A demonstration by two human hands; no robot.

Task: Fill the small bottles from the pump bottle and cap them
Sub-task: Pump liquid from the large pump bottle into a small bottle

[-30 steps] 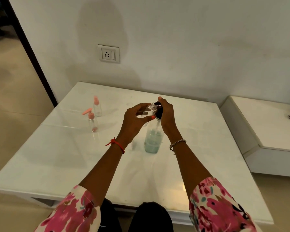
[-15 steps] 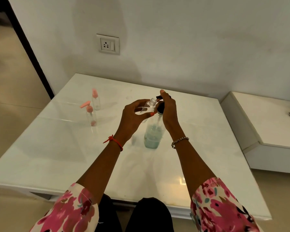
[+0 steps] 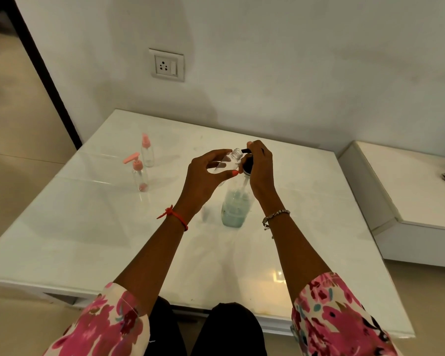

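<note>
A: Small bottle (image 3: 229, 163) first. Where have you got it?

B: Just above centre frame, lifted off the table (image 3: 88, 227) and tipped so its open mouth points at the black nozzle (image 3: 244, 150) of the pump bottle (image 3: 235, 206). Mouth and nozzle tip are just beside each other. Whether they touch, I can't tell.

A: What's changed in the last second?

B: Very little! A second ago your right fingers hid the nozzle, and now its tip shows beside the mouth. The pump bottle stands where it stood, blue-green liquid low inside. I'd judge you're lined up, about to press. The small bottle looks clear, and I can't see if anything has gone in.

A: Hands?

B: Your left hand (image 3: 206, 176) grips the small bottle, thumb underneath, fingers arched over. Your right hand (image 3: 261, 170) is curled round the pump head, forefinger on top.

A: Further out?

B: Left of centre, the pump-top bottle (image 3: 139, 176) and, just behind it, the spray-top bottle (image 3: 147, 155) both stand capped in pink. What they hold, I can't tell. As I read it, the bottle in your hand is the one still waiting for its fill and cap.
</note>
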